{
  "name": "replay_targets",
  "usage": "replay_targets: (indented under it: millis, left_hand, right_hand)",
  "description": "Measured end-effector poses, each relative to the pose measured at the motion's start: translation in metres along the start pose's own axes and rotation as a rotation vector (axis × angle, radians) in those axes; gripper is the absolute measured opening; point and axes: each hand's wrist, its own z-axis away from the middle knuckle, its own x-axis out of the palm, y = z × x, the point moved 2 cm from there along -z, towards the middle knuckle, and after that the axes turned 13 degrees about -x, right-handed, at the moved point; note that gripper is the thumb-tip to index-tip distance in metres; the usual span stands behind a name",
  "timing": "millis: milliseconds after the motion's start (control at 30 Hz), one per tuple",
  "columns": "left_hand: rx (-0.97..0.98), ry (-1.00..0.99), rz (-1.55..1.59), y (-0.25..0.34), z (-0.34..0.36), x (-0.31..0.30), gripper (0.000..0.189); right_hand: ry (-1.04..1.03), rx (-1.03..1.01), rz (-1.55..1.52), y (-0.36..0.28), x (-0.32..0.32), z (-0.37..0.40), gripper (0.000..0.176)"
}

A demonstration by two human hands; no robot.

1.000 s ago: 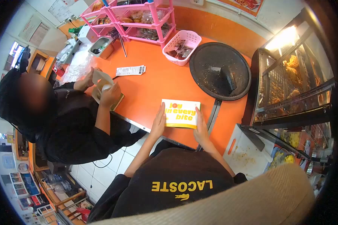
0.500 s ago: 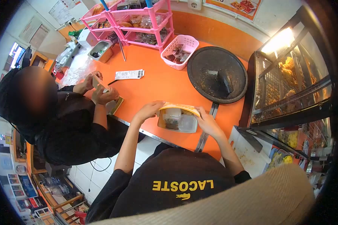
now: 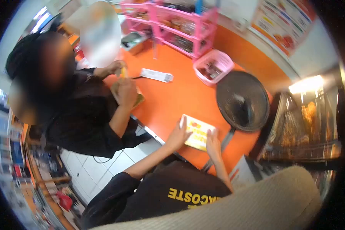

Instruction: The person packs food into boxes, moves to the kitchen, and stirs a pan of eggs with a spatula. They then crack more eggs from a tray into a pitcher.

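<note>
A white and yellow cardboard food box (image 3: 197, 135) with its lid down is at the front edge of the orange counter. My left hand (image 3: 179, 135) grips its left side, with the thumb along the lid. On the right side, my right hand (image 3: 213, 142) is closed round the edge, fingers partly hidden. The box's contents are out of sight under the lid. To my left, a co-worker's hands (image 3: 125, 86) hold another cardboard box (image 3: 138, 100), smeared by motion.
A dark stone mortar dish (image 3: 226, 99) stands beyond my right hand. Behind it are a pink basket (image 3: 218, 57) of sachets and a pink rack (image 3: 176, 30). A receipt (image 3: 157, 75) lies on the counter (image 3: 168, 99). A lit glass food case (image 3: 306, 126) borders the right.
The food box was open, showing clear plastic tubs inside; its lid is now down under my hands. My view has turned, and the co-worker's hands have shifted on their box.
</note>
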Motion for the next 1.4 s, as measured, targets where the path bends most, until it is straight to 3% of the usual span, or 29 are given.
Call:
replay_targets:
  millis: [100,133,200,300,333,400,433,500,633,733,1200,1300,1400]
  left_hand:
    - [-0.062,-0.044,0.038,-0.009,-0.003,0.006,0.089]
    - [0.012,-0.02,0.02,-0.011,-0.002,0.001,0.092]
    - [0.178,0.001,-0.027,-0.013,0.003,-0.01,0.099]
    - [0.579,0.008,-0.254,-0.013,0.007,-0.032,0.113]
    - [0.725,-0.036,-0.217,-0.017,0.001,-0.033,0.089]
    - [0.958,0.163,-0.401,-0.041,-0.012,-0.007,0.068]
    - [1.07,0.26,-0.5,-0.048,-0.016,0.002,0.058]
    - [1.03,0.094,-0.278,-0.043,-0.01,-0.01,0.045]
    - [1.03,0.016,-0.227,-0.045,-0.012,-0.009,0.046]
    - [1.026,-0.084,-0.183,-0.044,-0.013,-0.015,0.057]
    - [1.038,0.098,-0.169,-0.055,-0.022,0.014,0.047]
    - [1.004,0.072,-0.153,-0.053,-0.025,0.014,0.046]
    - [0.859,-0.075,-0.24,-0.042,-0.029,0.01,0.045]
  right_hand:
    - [0.234,-0.373,0.282,0.033,0.024,-0.002,0.072]
    - [0.292,-0.506,0.367,0.036,0.03,0.0,0.071]
    - [0.21,-0.454,0.355,0.027,0.027,0.002,0.072]
    - [0.178,-0.503,0.577,0.031,0.024,-0.003,0.073]
    - [0.186,-0.549,0.611,0.033,0.022,-0.003,0.072]
    - [0.211,-0.641,0.678,0.037,0.021,-0.003,0.072]
    - [0.091,-0.702,0.77,0.033,0.017,-0.002,0.071]
    - [-0.151,-0.811,0.946,0.028,0.006,0.007,0.069]
    - [-0.418,-1.069,0.893,0.051,-0.007,-0.008,0.064]
    - [-0.437,-1.165,0.907,0.052,-0.007,-0.011,0.059]
    - [-0.326,-1.309,0.905,0.072,-0.004,-0.019,0.057]
    - [-0.286,-1.311,0.934,0.073,-0.003,-0.019,0.055]
    - [-0.247,-1.311,0.933,0.079,-0.004,-0.021,0.052]
